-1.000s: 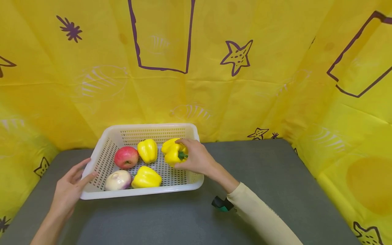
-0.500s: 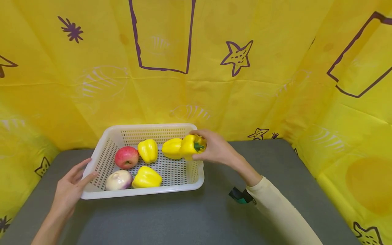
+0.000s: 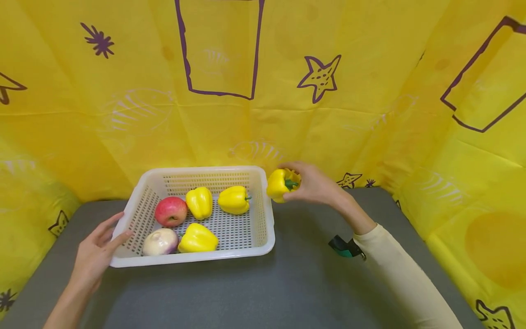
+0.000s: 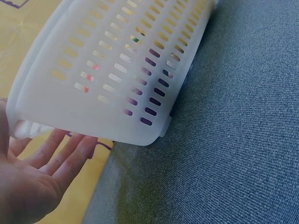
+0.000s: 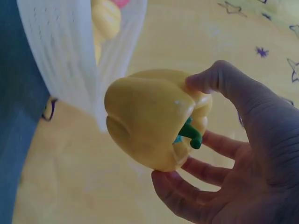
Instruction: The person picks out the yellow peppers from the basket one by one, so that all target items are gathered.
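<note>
Your right hand is pinching a yellow pepper; your left hand is gripping the basket, presumably steadying it.

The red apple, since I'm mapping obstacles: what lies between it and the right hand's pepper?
In the head view, going right from the apple: a yellow pepper, another pepper, then the basket's right wall.

There are four yellow peppers, one apple, one purple-and-white vegetable and one basket.
</note>
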### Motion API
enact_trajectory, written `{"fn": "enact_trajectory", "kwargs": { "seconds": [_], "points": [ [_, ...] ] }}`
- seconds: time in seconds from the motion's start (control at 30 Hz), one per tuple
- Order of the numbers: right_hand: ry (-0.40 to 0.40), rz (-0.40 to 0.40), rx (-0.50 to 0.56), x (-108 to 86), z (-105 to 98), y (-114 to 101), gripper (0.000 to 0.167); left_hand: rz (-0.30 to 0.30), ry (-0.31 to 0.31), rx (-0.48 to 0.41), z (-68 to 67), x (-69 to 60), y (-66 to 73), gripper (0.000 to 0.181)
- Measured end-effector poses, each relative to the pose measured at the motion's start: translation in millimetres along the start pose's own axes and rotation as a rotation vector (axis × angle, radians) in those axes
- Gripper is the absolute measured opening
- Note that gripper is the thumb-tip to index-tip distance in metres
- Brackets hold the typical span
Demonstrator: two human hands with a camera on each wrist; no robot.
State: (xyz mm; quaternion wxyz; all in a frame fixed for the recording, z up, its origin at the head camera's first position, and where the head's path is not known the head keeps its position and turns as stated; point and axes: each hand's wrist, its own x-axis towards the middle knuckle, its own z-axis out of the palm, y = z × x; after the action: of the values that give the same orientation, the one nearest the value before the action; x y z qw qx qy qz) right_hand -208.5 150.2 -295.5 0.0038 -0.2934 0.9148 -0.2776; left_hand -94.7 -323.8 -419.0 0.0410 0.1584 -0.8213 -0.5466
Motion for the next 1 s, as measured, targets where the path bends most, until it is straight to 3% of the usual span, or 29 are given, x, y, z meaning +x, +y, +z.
{"fn": "enact_trajectory", "kwargs": {
  "seconds": [0.23,0.5,0.7,1.0],
  "points": [
    [-0.047,-0.023,-0.068,2.2,-10.6,23.8,0.068,-0.018,0.002,0.003,0.3,-0.5,0.3,0.067],
    [-0.097,-0.055,-0.123,8.8,-8.5,49.8,0.063,-0.008,-0.003,0.009,0.9,-0.6,1.4,0.066],
    [-0.149,-0.038,-0.217,18.3,0.7,63.2,0.063,0.021,-0.005,-0.057,-1.1,-1.2,1.6,0.064],
    [-0.268,-0.005,-0.260,29.6,16.4,87.2,0.063,0.037,-0.020,-0.142,0.9,-3.5,-0.2,0.062]
  ]
}}
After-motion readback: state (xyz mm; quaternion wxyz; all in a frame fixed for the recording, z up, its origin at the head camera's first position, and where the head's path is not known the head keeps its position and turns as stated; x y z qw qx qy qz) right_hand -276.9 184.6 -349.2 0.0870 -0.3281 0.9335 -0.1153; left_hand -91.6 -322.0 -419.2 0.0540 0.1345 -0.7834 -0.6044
